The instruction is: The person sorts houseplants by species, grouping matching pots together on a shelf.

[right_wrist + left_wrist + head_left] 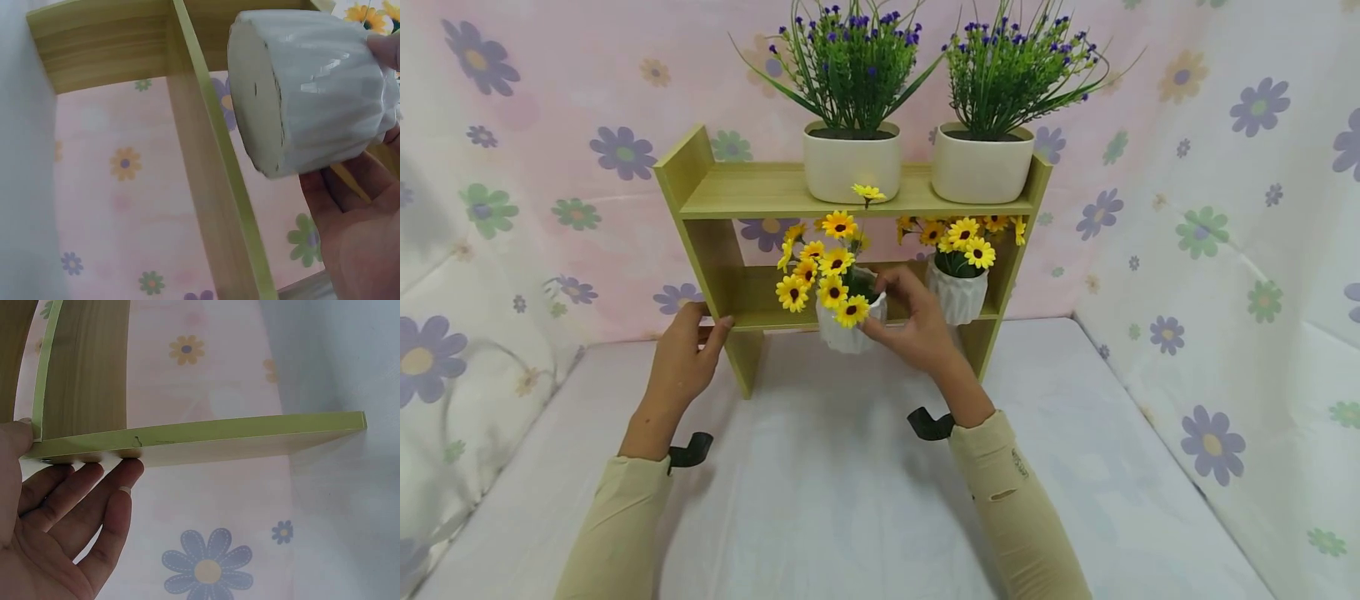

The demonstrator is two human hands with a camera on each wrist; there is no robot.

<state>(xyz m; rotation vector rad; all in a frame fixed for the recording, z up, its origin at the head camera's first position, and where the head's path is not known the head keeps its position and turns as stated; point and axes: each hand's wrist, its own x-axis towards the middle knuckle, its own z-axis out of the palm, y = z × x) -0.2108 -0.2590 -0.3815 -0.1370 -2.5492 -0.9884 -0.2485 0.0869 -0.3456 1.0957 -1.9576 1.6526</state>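
Observation:
My right hand (917, 325) grips the rim of a white ribbed flowerpot (841, 335) with yellow flowers (835, 262), in front of the wooden shelf (748, 200) at its middle board. In the right wrist view the pot (325, 94) shows its flat underside, apart from the board's edge (228, 150). My left hand (683, 358) holds the shelf's left side panel near the middle board. Seen from the left wrist, the thumb is at the front edge and the fingers (81, 519) lie against the outer face of the panel (219, 434).
A second white pot (958, 296) of yellow flowers stands on the middle board at the right. Two cream planters (852, 162) with purple-flowered greenery stand on the top board. The shelf stands on a white-covered table (820, 483) before a flower-print cloth (535, 142).

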